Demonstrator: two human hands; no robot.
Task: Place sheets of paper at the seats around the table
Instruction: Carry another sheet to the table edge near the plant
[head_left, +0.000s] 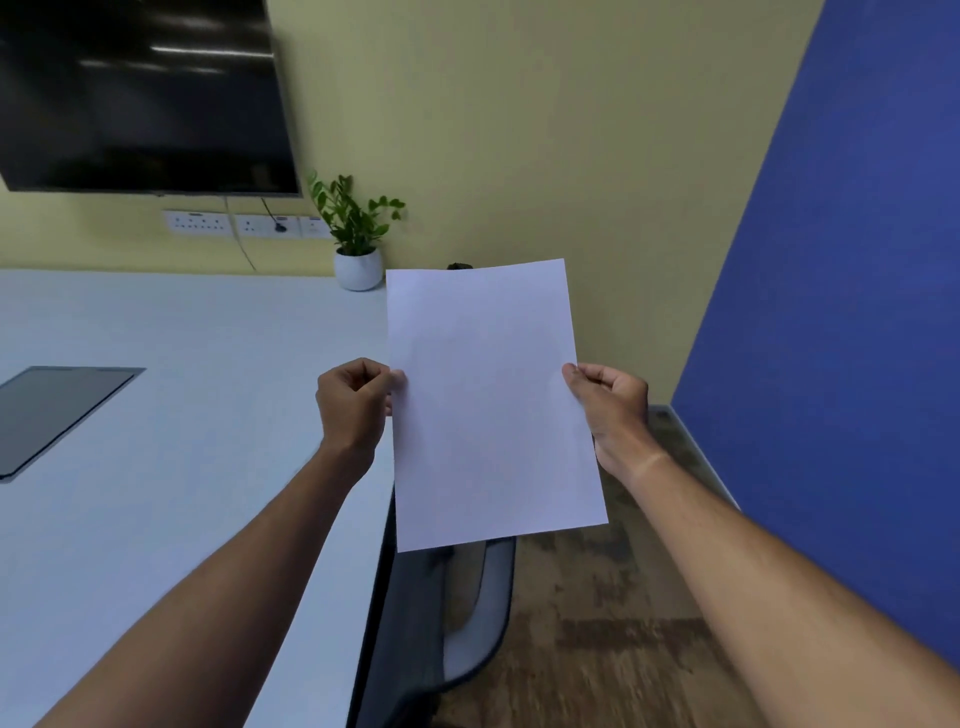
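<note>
1. The left hand (353, 402) pinches the left long edge of the sheet of paper (493, 405) about halfway down, thumb on the facing side, other fingers curled behind.
2. The right hand (610, 402) pinches the sheet's right long edge at the same height, fingers curled.
3. The sheet is held in the air, upright and tilted slightly, touching nothing but the two hands; it looks blank.
4. The sheet's left edge hangs over the right edge of the white bench (182, 415); the rest of it is past that edge.
5. Below the sheet's bottom edge a dark chair (467, 623) sits tucked against the bench edge.
6. Right of the sheet lies open wood-patterned floor (623, 623), bounded by a blue wall (857, 312).
7. Left of the sheet the bench surface stretches wide, with a dark panel (57, 415) set well apart.
8. Behind the sheet's top left corner a potted plant (358, 244) stands at the bench's far corner, under wall sockets (244, 224) and a screen (140, 93).
</note>
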